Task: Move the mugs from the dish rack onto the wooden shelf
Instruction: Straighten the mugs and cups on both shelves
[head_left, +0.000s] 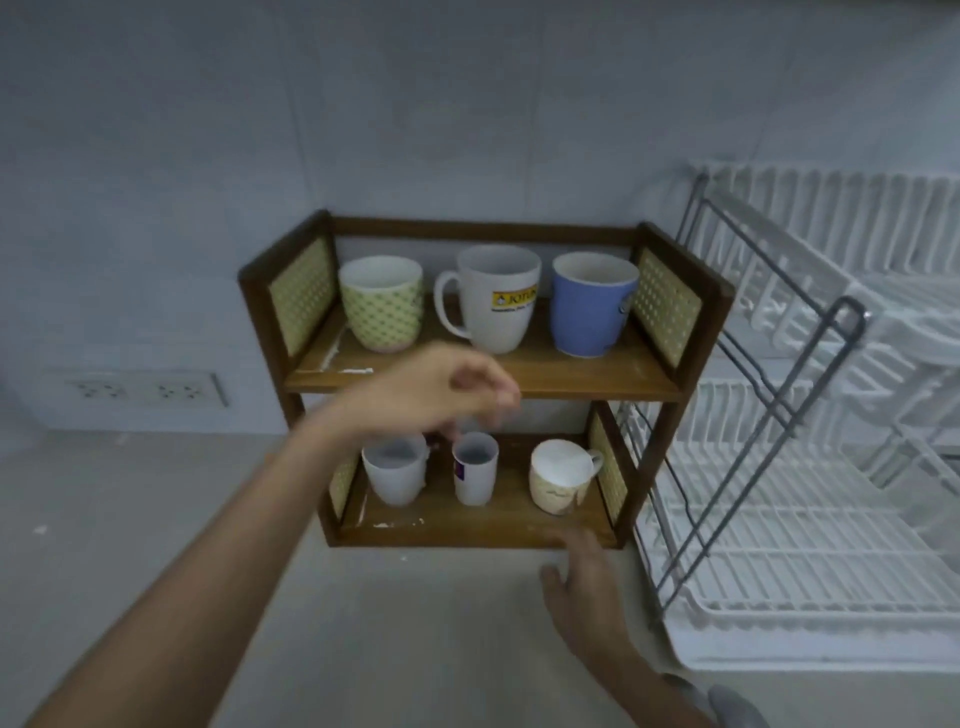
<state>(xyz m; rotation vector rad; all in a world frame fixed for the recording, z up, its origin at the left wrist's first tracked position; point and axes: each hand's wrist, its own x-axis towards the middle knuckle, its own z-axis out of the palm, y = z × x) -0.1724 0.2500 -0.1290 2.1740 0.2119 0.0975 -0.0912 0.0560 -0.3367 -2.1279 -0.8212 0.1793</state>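
The wooden shelf has two levels. Its upper level holds a green patterned mug, a white mug with a yellow label and a blue mug. On the lower level stand a white mug, a narrow white mug with a purple mark and a cream mug. My left hand hovers in front of the shelf above the two left lower mugs, fingers loosely curled and holding nothing. My right hand is spread over the counter just before the shelf's lower right corner, also with nothing in it.
A white dish rack with grey wire frame stands right of the shelf, and no mugs are visible in it. The grey counter stretches to the left and front. Wall sockets sit low on the tiled wall at left.
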